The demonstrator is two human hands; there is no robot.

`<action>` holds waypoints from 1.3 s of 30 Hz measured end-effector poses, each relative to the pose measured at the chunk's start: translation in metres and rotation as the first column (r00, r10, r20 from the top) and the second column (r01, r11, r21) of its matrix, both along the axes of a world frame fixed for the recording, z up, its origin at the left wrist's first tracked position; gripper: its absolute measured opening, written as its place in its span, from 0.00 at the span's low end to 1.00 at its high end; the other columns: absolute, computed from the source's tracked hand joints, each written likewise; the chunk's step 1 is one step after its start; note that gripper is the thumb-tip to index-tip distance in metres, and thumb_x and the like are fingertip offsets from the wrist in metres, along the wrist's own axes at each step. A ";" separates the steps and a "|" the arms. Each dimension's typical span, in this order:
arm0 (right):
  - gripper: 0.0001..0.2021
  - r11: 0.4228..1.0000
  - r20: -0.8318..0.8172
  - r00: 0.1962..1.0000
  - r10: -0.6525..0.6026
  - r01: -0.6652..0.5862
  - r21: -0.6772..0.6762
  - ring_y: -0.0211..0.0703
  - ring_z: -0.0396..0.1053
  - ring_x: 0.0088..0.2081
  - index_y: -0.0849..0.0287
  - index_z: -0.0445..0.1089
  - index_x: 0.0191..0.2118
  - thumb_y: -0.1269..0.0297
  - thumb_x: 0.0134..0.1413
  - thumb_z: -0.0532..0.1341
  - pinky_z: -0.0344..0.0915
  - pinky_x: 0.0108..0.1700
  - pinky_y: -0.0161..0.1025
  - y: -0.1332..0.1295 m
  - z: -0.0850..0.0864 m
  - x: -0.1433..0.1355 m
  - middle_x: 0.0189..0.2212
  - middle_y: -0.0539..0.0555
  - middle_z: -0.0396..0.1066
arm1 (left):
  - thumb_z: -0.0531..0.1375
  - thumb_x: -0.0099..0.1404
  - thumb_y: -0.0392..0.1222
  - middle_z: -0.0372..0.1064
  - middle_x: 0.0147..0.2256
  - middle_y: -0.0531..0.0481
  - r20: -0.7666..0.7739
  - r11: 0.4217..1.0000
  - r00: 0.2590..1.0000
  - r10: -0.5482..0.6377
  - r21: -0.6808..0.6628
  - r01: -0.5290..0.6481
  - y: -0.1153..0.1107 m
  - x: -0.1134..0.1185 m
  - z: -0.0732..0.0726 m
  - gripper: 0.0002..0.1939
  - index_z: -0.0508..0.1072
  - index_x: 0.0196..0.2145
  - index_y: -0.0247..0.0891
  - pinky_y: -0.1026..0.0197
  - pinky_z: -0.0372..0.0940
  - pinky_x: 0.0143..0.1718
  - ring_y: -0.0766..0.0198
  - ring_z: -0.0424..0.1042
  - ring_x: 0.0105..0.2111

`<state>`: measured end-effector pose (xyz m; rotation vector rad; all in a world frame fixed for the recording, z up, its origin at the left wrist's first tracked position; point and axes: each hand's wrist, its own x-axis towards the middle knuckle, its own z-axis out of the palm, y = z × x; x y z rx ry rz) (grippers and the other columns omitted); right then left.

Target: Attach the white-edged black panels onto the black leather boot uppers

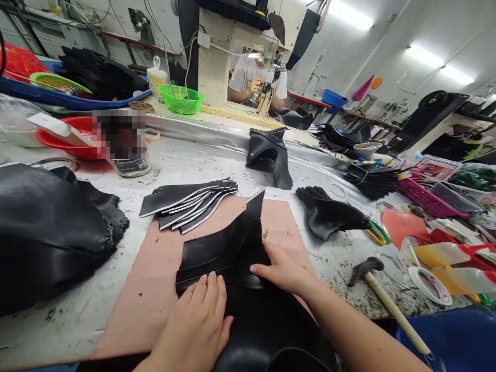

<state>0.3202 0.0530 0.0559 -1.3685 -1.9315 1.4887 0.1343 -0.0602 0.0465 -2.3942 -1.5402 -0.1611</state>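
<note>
A cut black leather piece (pixel 225 253) lies on the pinkish board in front of me, with a narrow strip pointing up at its far right. My left hand (pixel 203 310) rests on its near left edge, fingers stretched out flat. At the right edge, my right hand (pixel 281 268) pinches the leather, thumb on top and fingertips partly hidden behind it. More black leather (pixel 271 325) spreads below toward me, between my forearms. Beyond the piece lies a fanned stack of black strips with white edges (pixel 189 201).
A large leather pile (pixel 50 232) sits left. Folded leather (pixel 271 155) and a leather stack (pixel 329 212) lie ahead and right. A hammer (pixel 387 299) overhangs the right table edge near glue bottles (pixel 445 256). Another person (pixel 248 77) works behind a sewing machine (pixel 215 57).
</note>
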 end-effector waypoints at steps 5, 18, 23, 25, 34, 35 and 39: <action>0.27 0.995 0.074 0.997 -0.007 0.000 0.095 0.52 0.62 0.55 0.60 0.62 0.54 0.73 0.44 0.62 0.56 0.57 0.51 -0.004 0.004 -0.003 0.51 0.58 0.68 | 0.60 0.51 0.67 0.72 0.45 0.36 0.026 0.992 0.999 0.030 -0.120 -0.026 0.005 0.014 0.003 0.36 0.69 0.51 0.40 0.49 0.68 0.43 0.47 0.72 0.43; 0.19 0.990 0.101 0.992 0.076 -0.063 -0.124 0.37 0.62 0.21 0.57 0.68 0.44 0.67 0.41 0.66 0.58 0.24 0.34 0.016 0.016 0.033 0.18 0.43 0.63 | 0.58 0.51 0.68 0.72 0.46 0.36 0.084 0.982 0.996 -0.001 -0.186 0.017 0.012 0.028 0.003 0.39 0.68 0.52 0.38 0.49 0.69 0.43 0.46 0.71 0.44; 0.24 0.991 -0.054 0.998 0.020 -0.027 -0.134 0.35 0.61 0.23 0.55 0.63 0.50 0.70 0.43 0.63 0.59 0.28 0.33 0.011 0.007 0.042 0.22 0.42 0.61 | 0.56 0.55 0.67 0.68 0.51 0.42 0.107 0.972 0.993 -0.040 -0.225 0.064 0.014 0.028 0.002 0.36 0.67 0.53 0.38 0.47 0.70 0.43 0.46 0.69 0.48; 0.24 0.992 -0.069 0.998 -0.008 -0.001 -0.127 0.34 0.61 0.22 0.55 0.64 0.49 0.70 0.42 0.63 0.59 0.27 0.33 0.009 0.002 0.042 0.21 0.41 0.60 | 0.55 0.56 0.67 0.66 0.52 0.40 0.090 0.956 0.995 -0.040 -0.287 0.064 0.014 0.029 0.002 0.37 0.65 0.54 0.37 0.44 0.69 0.45 0.45 0.67 0.50; 0.19 0.994 0.021 0.995 -0.100 0.101 -0.037 0.33 0.61 0.22 0.56 0.68 0.40 0.76 0.38 0.65 0.59 0.26 0.31 0.002 -0.005 0.038 0.19 0.41 0.62 | 0.58 0.51 0.69 0.72 0.46 0.36 0.120 0.972 0.988 -0.095 -0.204 0.118 0.020 0.040 0.001 0.39 0.67 0.52 0.38 0.45 0.69 0.44 0.44 0.70 0.46; 0.18 0.993 0.038 0.992 -0.120 0.120 -0.015 0.33 0.62 0.22 0.57 0.69 0.39 0.76 0.37 0.66 0.59 0.26 0.31 0.001 -0.006 0.037 0.19 0.41 0.62 | 0.58 0.52 0.68 0.71 0.46 0.35 0.126 0.971 0.983 -0.134 -0.181 0.156 0.021 0.043 0.000 0.39 0.69 0.51 0.35 0.46 0.68 0.45 0.44 0.69 0.47; 0.15 0.967 0.110 0.966 -0.234 0.220 0.130 0.36 0.63 0.23 0.57 0.69 0.36 0.73 0.37 0.67 0.61 0.27 0.33 -0.003 -0.007 0.041 0.20 0.43 0.63 | 0.59 0.50 0.68 0.71 0.45 0.33 0.085 0.961 0.983 -0.164 -0.213 0.179 0.025 0.053 -0.001 0.43 0.64 0.55 0.34 0.45 0.70 0.42 0.43 0.69 0.45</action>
